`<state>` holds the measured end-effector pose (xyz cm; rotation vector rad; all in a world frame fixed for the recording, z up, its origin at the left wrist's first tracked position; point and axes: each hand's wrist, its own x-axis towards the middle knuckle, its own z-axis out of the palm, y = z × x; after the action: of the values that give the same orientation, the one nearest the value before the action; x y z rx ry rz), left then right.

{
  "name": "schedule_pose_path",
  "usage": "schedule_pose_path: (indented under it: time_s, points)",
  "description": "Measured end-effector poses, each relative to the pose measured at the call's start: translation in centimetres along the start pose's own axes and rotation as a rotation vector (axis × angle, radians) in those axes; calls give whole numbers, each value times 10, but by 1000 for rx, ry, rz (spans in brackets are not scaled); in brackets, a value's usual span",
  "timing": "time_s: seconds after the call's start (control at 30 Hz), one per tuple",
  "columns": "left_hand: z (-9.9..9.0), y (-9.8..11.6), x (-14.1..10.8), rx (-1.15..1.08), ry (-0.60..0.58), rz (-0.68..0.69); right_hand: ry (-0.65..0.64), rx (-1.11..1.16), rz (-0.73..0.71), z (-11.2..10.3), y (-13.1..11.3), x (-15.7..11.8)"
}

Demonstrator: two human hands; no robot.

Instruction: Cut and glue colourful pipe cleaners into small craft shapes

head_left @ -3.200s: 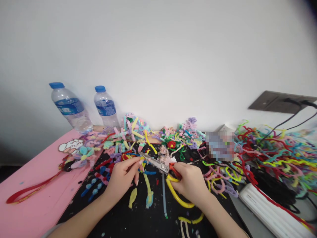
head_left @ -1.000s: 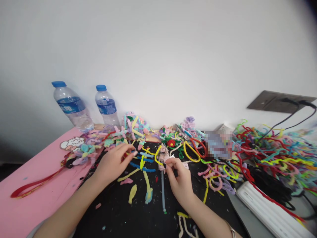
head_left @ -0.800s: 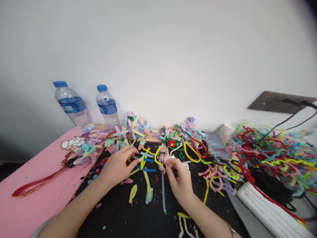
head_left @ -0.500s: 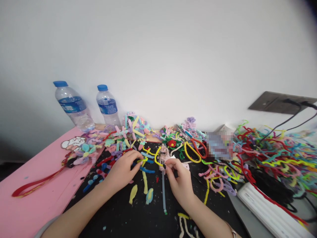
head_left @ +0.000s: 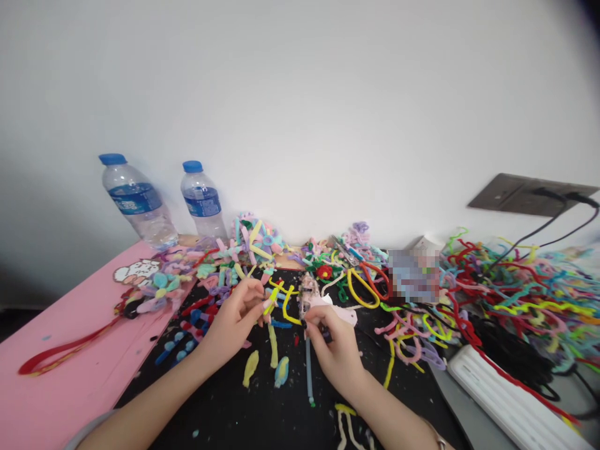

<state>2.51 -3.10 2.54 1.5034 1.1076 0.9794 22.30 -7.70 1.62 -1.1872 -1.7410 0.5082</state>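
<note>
My left hand [head_left: 237, 322] is closed, its thumb and fingertips pinching a bright yellow pipe cleaner [head_left: 291, 317]. From there the bent strand crosses toward my right hand [head_left: 335, 340], whose thumb and forefinger pinch its far end. Just behind those right fingertips lies a pale pink glue gun [head_left: 308, 287], partly covered by the hand. A translucent glue stick [head_left: 309, 372] with a green tip sticks out toward me. Below my left hand, a pale yellow strip [head_left: 273, 347], a yellow leaf-shaped piece [head_left: 250, 367] and a blue-and-yellow one [head_left: 282, 372] rest on the black mat [head_left: 234, 419].
Pipe-cleaner pieces heap along the wall, with a large tangle [head_left: 539, 281] at right. Yellow-and-red-handled scissors [head_left: 363, 287] lie behind my right hand. Two water bottles [head_left: 201, 203] stand at back left. A white power strip [head_left: 506, 400] sits at right; a red strap [head_left: 65, 347] at left.
My left hand has turned, its fingers now raised higher and more spread. The right hand has shifted slightly left and down, and the yellow strand between them bends lower.
</note>
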Motion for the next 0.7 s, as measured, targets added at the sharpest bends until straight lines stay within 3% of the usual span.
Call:
schedule_pose_path:
  time_s: [0.13,0.3,0.53,0.7]
  points:
    - [1,1,-4,90,-107,70,-93,61,-6,0,-4,0]
    - [5,4,-10,-29,-320,99,-89,84,40,2,-2,0]
    - [11,10,-11,80,-334,69,-82,125,58,1,-1,1]
    - [14,14,-13,80,-408,62,-180,40,17,1,-1,2]
